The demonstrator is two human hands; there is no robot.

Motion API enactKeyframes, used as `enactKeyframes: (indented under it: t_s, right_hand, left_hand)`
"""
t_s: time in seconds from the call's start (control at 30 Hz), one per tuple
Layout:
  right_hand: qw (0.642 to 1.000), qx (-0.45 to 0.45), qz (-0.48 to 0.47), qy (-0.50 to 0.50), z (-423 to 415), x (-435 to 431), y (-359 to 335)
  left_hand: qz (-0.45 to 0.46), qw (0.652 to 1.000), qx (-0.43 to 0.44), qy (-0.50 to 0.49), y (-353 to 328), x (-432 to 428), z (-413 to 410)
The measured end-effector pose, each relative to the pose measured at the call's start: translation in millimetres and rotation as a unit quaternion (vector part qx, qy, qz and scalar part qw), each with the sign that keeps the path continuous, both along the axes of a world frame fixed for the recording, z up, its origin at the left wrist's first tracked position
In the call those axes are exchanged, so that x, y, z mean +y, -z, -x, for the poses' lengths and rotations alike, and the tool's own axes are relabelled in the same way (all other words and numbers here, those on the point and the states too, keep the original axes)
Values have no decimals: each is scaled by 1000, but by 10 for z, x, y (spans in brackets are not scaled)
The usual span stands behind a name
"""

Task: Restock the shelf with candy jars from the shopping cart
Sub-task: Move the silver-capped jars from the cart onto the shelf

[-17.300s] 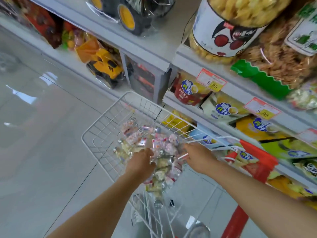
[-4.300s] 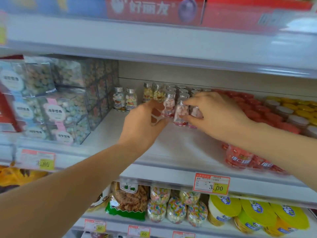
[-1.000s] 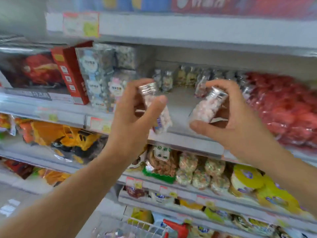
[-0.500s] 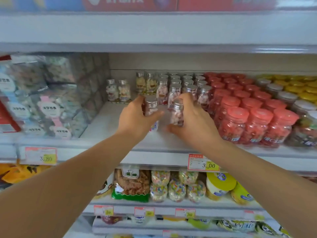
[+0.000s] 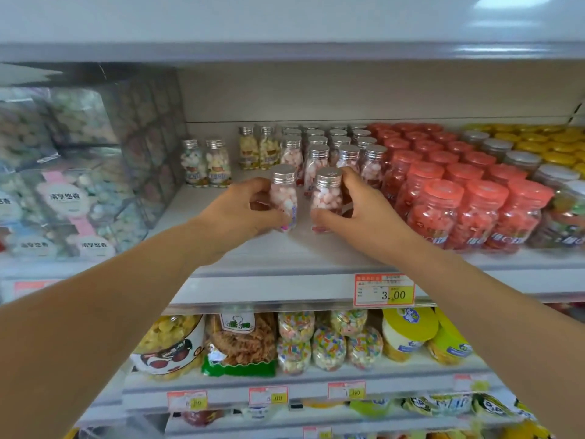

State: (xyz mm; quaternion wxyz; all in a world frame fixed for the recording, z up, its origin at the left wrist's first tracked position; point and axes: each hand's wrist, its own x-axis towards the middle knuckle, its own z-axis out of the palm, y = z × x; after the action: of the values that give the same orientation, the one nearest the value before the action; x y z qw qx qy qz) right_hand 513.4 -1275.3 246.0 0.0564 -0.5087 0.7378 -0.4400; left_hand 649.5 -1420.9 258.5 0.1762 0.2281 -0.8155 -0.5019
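My left hand [image 5: 245, 213] grips a small clear candy jar [image 5: 284, 198] with a silver cap and pink-white candies. My right hand [image 5: 351, 212] grips a second jar [image 5: 327, 193] of the same kind, right beside the first. Both jars stand upright on the white shelf [image 5: 285, 248], in front of several rows of matching silver-capped jars [image 5: 332, 150]. The shopping cart is out of view.
Red-lidded jars [image 5: 459, 191] fill the shelf to the right, with yellow-lidded ones [image 5: 554, 144] behind. Two silver-capped jars [image 5: 205, 163] stand alone at left, next to stacked clear candy boxes [image 5: 72, 185]. A price tag [image 5: 384, 290] hangs on the shelf edge. Snack bags and tubs fill the shelf below.
Both hands have brought the two jars from the air in front of the shelf down onto the shelf board, side by side before the rows.
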Motion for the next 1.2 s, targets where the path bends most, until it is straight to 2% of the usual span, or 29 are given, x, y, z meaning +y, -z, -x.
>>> enactKeyframes:
  t_s: [0.13, 0.2, 0.37, 0.67, 0.77, 0.9, 1.03, 1.2]
  right_hand:
    - [1000, 9, 15, 19, -15, 6, -9]
    - [1000, -1, 20, 13, -12, 22, -17]
    - [1000, -14, 11, 5, 74, -25, 37]
    - [998, -54, 37, 21, 165, -69, 102]
    - [997, -22, 41, 63, 145, -72, 109]
    - [990, 65, 39, 116, 111, -84, 96]
    - [981, 149, 8, 123, 81, -126, 59]
    - [977, 183, -6, 106, -18, -230, -27]
  left_hand:
    - [71, 996, -26, -43, -27, -21, 115]
    - [78, 994, -18, -68, 5, 7, 168]
    - [-39, 999, 1, -38, 62, 15, 179]
    - [-46, 999, 14, -24, 118, -43, 187]
    - [-36, 999, 9, -30, 124, -55, 214]
    - [0, 999, -13, -41, 112, -89, 240]
    - [53, 996, -26, -71, 124, -155, 251]
    - [97, 989, -40, -103, 128, -308, 214]
